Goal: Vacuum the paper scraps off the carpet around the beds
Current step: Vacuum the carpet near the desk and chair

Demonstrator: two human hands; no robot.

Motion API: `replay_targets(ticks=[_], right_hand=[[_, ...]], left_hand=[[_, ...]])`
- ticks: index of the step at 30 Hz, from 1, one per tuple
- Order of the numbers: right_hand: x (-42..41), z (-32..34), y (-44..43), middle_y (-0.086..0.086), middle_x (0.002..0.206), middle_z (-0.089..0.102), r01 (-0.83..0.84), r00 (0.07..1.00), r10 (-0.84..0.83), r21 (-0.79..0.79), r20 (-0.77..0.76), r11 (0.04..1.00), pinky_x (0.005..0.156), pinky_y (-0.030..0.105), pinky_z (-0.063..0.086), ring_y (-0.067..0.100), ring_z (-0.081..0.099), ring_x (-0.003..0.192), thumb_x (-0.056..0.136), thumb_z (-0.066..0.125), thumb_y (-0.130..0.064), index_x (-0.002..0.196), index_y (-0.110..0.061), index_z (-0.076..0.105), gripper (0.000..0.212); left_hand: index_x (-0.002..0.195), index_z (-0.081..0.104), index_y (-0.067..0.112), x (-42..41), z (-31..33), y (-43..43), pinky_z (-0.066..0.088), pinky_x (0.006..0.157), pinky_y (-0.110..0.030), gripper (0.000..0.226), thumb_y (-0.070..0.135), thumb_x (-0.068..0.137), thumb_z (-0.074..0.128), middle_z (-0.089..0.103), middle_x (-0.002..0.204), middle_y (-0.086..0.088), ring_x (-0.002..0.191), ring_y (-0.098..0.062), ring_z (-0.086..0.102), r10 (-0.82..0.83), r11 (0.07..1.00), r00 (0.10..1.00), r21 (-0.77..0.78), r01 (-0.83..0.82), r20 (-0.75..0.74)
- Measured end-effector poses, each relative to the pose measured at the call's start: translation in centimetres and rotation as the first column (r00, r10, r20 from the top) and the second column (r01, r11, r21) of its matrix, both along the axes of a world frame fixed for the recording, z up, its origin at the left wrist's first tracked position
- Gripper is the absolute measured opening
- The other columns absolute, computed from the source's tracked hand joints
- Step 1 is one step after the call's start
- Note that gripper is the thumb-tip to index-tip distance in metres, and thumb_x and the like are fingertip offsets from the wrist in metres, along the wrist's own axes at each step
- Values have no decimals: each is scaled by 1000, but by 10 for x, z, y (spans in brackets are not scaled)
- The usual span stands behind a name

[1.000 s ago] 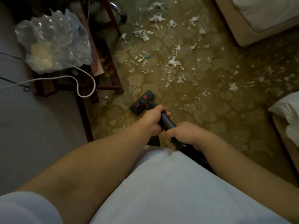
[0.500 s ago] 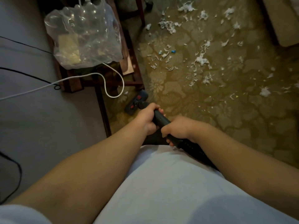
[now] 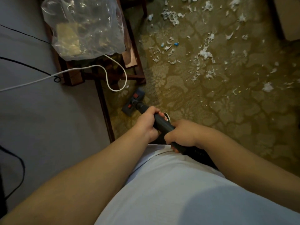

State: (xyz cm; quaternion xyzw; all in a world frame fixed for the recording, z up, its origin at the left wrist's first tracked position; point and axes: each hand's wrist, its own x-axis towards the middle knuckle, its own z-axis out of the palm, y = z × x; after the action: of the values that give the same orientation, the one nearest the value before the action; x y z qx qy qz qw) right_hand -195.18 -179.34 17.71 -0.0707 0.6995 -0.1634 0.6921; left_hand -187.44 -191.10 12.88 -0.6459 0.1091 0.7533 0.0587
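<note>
Both my hands hold a black vacuum wand (image 3: 163, 123) that slants down to the left. My left hand (image 3: 146, 122) grips it higher up toward the head, my right hand (image 3: 180, 134) grips it lower near my waist. The dark floor head (image 3: 133, 102) with red marks sits flat on the patterned olive carpet (image 3: 203, 101), close beside the bed's edge and the wooden stand. White paper scraps (image 3: 203, 52) lie scattered over the carpet at the upper right, well beyond the head.
A grey bed (image 3: 40, 114) fills the left side, with black cables and a white cable (image 3: 90, 69) running over it. A dark wooden stand (image 3: 131, 62) holds a clear plastic bag (image 3: 84, 26). Another bed's corner (image 3: 289, 18) shows at the top right.
The floor head has slid left, toward the bed and the wooden stand, away from the scraps. The view has swung left. Both hands keep their grip on the wand.
</note>
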Motion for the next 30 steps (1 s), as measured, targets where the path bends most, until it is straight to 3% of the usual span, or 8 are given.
replay_targets(ticks=[7, 10, 12, 16, 22, 25, 30], right_hand=[[12, -11, -13, 17, 76, 78, -23, 999, 22, -39, -26, 999, 64, 51, 64, 30, 72, 62, 79, 73, -17, 100, -2, 68, 27], [15, -26, -22, 18, 79, 78, -1, 999, -1, -54, -36, 999, 65, 47, 63, 31, 72, 64, 79, 73, -18, 98, -3, 69, 25], [17, -34, -28, 13, 76, 78, -3, 999, 0, -57, -48, 998, 68, 41, 64, 26, 74, 64, 80, 75, -19, 96, -4, 71, 22], [20, -48, -19, 12, 75, 76, 61, 998, -61, -13, -15, 998, 81, 45, 64, 26, 72, 65, 82, 73, -18, 98, -3, 73, 22], [28, -35, 31, 15, 75, 69, 161, 987, -161, 6, 20, 987, 74, 40, 60, 29, 67, 67, 88, 71, -12, 97, 1, 68, 16], [43, -30, 73, 15, 75, 69, 216, 976, -216, 12, -11, 976, 60, 33, 58, 28, 67, 63, 87, 70, -12, 108, 2, 66, 25], [65, -14, 160, 13, 74, 71, 353, 934, -352, 5, -62, 935, 55, 29, 56, 25, 68, 59, 88, 71, -13, 103, 2, 70, 22]], left_hand=[[79, 54, 10, 14, -5, -11, 52, 74, -31, 15, 10, 93, 58, 53, 62, -2, 61, -14, 52, 47, 995, 999, -86, -47, -11], [79, 54, 10, 12, -12, -19, 52, 67, -30, 15, 11, 94, 58, 53, 63, -1, 60, -14, 52, 24, 989, 1000, -148, -21, 17], [81, 54, 11, 11, -19, -22, 51, 66, -31, 14, 12, 94, 58, 53, 64, -1, 61, -14, 52, 9, 987, 999, -158, -3, 33], [78, 55, 11, 6, -28, -16, 51, 66, -32, 16, 14, 94, 59, 52, 64, 0, 62, -14, 51, -80, 987, 994, -133, 89, 68], [74, 55, 12, 6, -29, 26, 49, 66, -35, 20, 15, 93, 59, 52, 61, 0, 62, -14, 51, -203, 973, 976, -98, 210, 75], [74, 51, 12, 13, -29, 63, 48, 62, -33, 20, 14, 93, 56, 51, 64, -1, 61, -14, 49, -276, 957, 960, -79, 279, 55], [78, 52, 11, 18, -26, 143, 51, 72, -33, 15, 12, 93, 57, 54, 62, -4, 62, -17, 51, -376, 924, 927, -71, 375, -3]])
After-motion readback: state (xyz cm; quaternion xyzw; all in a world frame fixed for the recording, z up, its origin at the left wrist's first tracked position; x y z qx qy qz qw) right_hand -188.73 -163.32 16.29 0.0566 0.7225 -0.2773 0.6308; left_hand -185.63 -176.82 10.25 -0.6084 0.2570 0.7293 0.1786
